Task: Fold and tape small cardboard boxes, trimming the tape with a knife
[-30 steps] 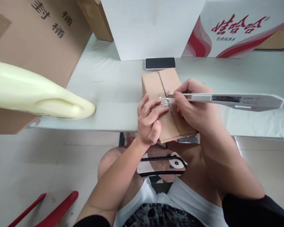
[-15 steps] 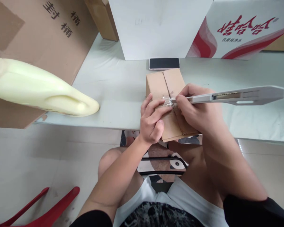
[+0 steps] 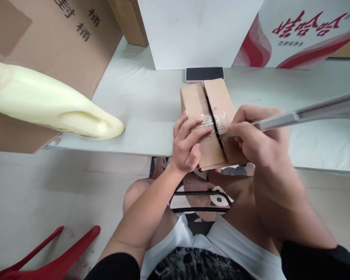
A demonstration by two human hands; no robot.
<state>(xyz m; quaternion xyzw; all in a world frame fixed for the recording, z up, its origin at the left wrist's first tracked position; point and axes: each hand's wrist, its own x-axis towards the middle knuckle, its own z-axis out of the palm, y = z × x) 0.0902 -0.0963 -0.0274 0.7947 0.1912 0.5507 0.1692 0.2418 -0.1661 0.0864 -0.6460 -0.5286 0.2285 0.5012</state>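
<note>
A small brown cardboard box (image 3: 194,101) sits at the table's near edge, a dark gap running down the seam between its top flaps. Clear tape (image 3: 221,121) crosses the top and is parted at that seam. My left hand (image 3: 188,146) holds the box from its left side, fingers laid over the left flap. In my right hand (image 3: 258,136) is a grey-white box cutter (image 3: 286,119), gripped near its front end, with the handle reaching out to the right. Its tip is over the right flap beside the seam; my fingers partly hide it.
Behind the box lies a phone (image 3: 204,74) against a large white box (image 3: 195,35). A red-and-white printed carton (image 3: 303,42) stands at back right. A big brown carton (image 3: 61,50) and a pale yellow curved object (image 3: 61,103) fill the left. Red legs (image 3: 72,249) show on the floor.
The box cutter has moved right and slightly back with my right hand, its handle swinging upward. The seam has widened into a dark gap and the tape has parted. My left hand stays put.
</note>
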